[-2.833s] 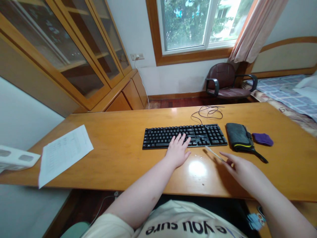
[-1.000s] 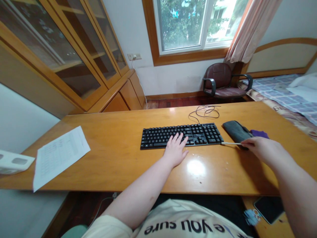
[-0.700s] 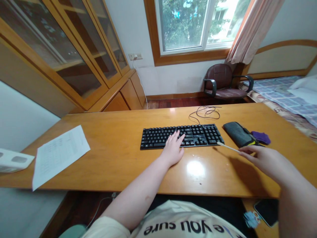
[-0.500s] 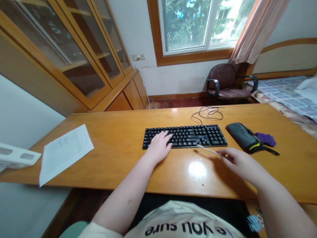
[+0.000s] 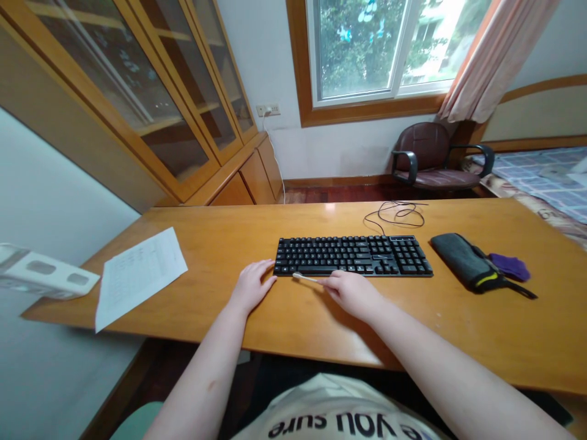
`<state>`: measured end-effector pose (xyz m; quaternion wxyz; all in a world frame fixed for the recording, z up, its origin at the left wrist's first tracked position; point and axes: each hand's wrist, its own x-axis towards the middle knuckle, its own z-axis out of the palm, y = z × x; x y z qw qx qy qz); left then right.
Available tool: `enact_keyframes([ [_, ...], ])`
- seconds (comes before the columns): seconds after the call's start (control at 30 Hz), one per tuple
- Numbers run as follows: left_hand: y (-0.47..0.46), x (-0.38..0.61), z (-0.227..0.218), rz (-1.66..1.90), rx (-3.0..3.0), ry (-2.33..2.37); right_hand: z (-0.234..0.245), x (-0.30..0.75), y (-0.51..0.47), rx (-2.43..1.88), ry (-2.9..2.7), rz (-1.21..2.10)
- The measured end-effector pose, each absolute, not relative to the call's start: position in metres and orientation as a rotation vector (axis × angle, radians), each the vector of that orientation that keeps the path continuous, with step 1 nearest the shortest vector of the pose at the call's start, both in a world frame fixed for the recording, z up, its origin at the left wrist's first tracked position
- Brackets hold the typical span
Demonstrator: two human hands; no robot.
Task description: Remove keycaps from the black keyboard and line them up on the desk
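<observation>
A black keyboard (image 5: 353, 255) lies on the wooden desk (image 5: 238, 235). My right hand (image 5: 352, 293) is pinched shut on a thin white swab stick (image 5: 306, 278), whose tip sits at the keyboard's front left edge. My left hand (image 5: 250, 287) rests flat on the desk with fingers stretched out, touching the keyboard's left front corner, and it holds nothing.
A dark grey pouch (image 5: 463, 261) and a purple cloth (image 5: 510, 266) lie right of the keyboard. The keyboard's cable (image 5: 397, 212) coils behind it. A printed sheet (image 5: 140, 272) hangs over the desk's left edge, next to a white box (image 5: 43, 278). A chair (image 5: 428, 156) stands by the window.
My right hand carried the swab stick from beside the pouch leftward to the keyboard's front left. My left hand slid off the keys to the desk at the keyboard's left corner.
</observation>
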<state>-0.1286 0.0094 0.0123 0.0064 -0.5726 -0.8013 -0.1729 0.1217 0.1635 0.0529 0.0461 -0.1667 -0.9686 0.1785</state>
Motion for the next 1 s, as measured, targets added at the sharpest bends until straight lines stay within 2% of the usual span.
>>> enact_keyframes([
  [0.5,0.024,-0.124,0.007,-0.501,-1.749,-2.525,0.039,0.112,0.161,-0.553,-3.04,0.286],
  [1.0,0.026,-0.127,0.006,-0.596,-1.722,-2.648,0.039,0.173,0.186,-0.776,-2.99,0.184],
])
